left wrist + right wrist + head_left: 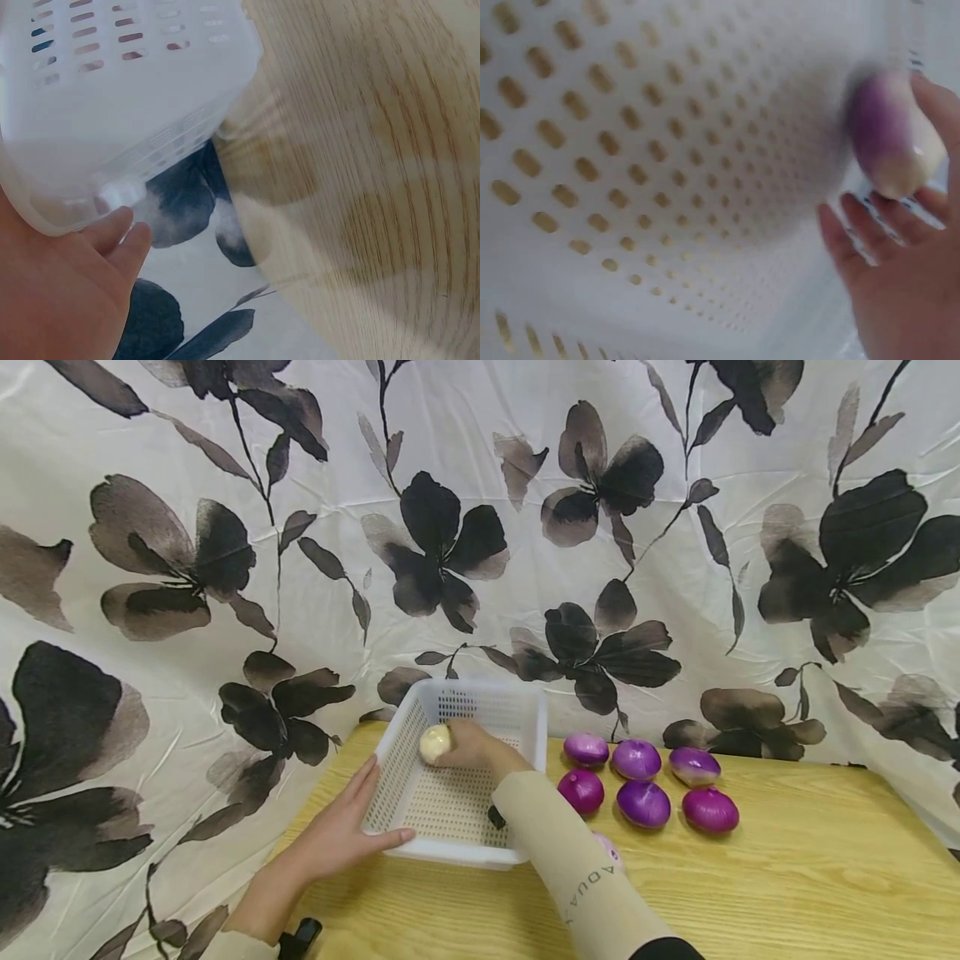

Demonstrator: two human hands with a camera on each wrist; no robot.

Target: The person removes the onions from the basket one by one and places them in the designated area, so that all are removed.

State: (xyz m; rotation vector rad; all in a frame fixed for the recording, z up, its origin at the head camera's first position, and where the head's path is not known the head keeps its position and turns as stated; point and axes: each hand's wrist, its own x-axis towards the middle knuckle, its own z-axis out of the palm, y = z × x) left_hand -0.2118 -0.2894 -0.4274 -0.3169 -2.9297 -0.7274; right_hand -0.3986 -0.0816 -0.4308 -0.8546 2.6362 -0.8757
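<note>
My right hand point(468, 745) reaches down into a white perforated plastic basket point(537, 718). It grips an onion point(435, 745), with the thumb on one side and fingertips on the other. In the right wrist view the onion point(889, 135) is purple on one side and pale on the other, close to the basket's wall. My left hand point(337, 827) touches the basket's near left corner. Its thumb lies over the front rim and its fingers extend along the outside of the left wall, fingertips under the rim in the left wrist view.
Right of the basket, several purple onions point(643, 803) sit in two rows on the wooden table point(810, 860). Another onion point(609, 850) is partly hidden by my right sleeve point(577, 868). A flower-printed cloth point(465, 427) hangs behind the table and down its left side.
</note>
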